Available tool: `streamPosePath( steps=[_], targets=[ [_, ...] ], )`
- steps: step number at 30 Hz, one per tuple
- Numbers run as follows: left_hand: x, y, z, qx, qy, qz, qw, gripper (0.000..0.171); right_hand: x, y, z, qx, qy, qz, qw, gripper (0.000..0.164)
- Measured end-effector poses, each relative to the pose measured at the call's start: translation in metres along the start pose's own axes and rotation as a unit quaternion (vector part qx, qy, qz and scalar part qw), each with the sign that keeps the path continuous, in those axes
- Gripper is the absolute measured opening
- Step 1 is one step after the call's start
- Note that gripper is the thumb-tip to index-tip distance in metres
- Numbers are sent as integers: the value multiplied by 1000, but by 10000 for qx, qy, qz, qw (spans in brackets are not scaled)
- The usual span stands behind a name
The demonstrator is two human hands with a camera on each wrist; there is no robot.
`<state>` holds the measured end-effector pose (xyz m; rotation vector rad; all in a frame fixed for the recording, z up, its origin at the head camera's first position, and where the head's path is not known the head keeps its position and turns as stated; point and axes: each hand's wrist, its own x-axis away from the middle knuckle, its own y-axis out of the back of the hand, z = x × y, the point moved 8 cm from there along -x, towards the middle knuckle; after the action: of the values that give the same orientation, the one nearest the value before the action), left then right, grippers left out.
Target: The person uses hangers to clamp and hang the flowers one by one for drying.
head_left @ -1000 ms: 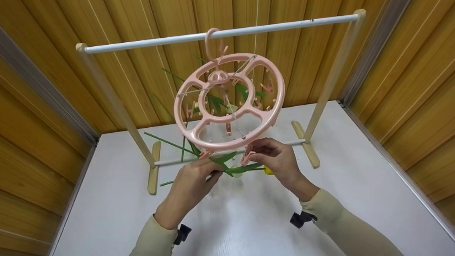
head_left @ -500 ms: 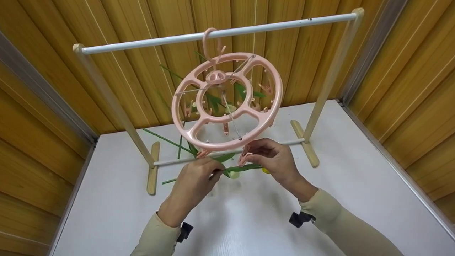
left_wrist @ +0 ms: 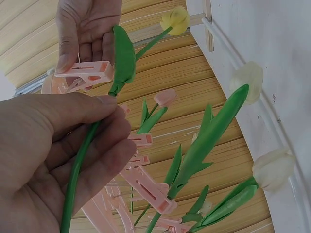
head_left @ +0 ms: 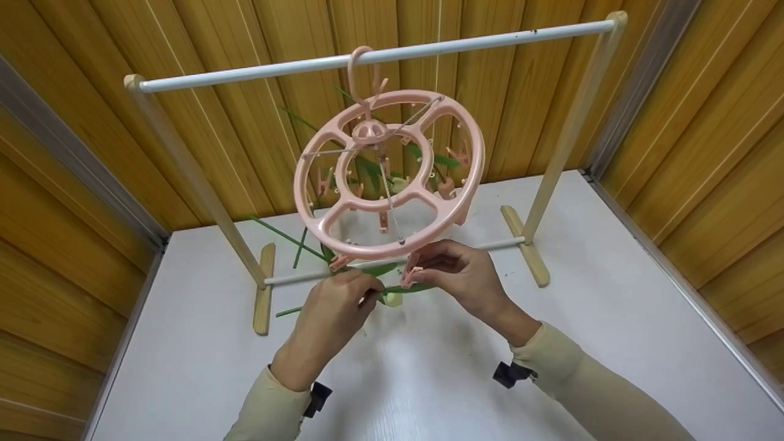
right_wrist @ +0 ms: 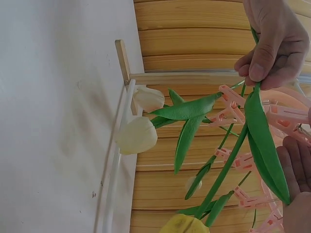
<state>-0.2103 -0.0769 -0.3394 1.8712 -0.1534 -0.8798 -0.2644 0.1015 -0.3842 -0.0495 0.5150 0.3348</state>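
My left hand [head_left: 334, 309] pinches the green stem of an artificial yellow tulip [left_wrist: 175, 20] just below its leaves, between thumb and fingers. My right hand [head_left: 468, 275] grips a pink clothespin [left_wrist: 99, 73] that hangs from the front rim of a round pink clip hanger [head_left: 380, 251]. In the left wrist view, the clothespin's end is right beside the tulip's leaves [left_wrist: 124, 56], close above my left fingertips. The yellow bloom points downward in the right wrist view; in the head view my right hand hides it.
Other tulips hang from the hanger's clips, among them a white tulip [right_wrist: 138, 136] and a pink tulip [left_wrist: 165, 97]. The hanger hooks over the white bar [head_left: 490, 43] of a wooden-legged rack standing on a white table [head_left: 202, 367]. Wood-panelled walls [head_left: 79, 184] surround it.
My right hand has shifted slightly left with the clothespin, nearer my left hand. The hanger has turned a little. The yellow bloom has gone out of sight behind the right hand in the head view.
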Motion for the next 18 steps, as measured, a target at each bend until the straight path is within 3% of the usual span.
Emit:
streamPosePath(
  steps=[6,18],
  targets=[
    [0,0,2,-5,105,21,9999,20,-1,-5,1,-7,104,101,9999,26],
    [-1,0,-3,456,48,42,9989,19,-2,-12,2,-79,183,85,9998,23]
  ],
)
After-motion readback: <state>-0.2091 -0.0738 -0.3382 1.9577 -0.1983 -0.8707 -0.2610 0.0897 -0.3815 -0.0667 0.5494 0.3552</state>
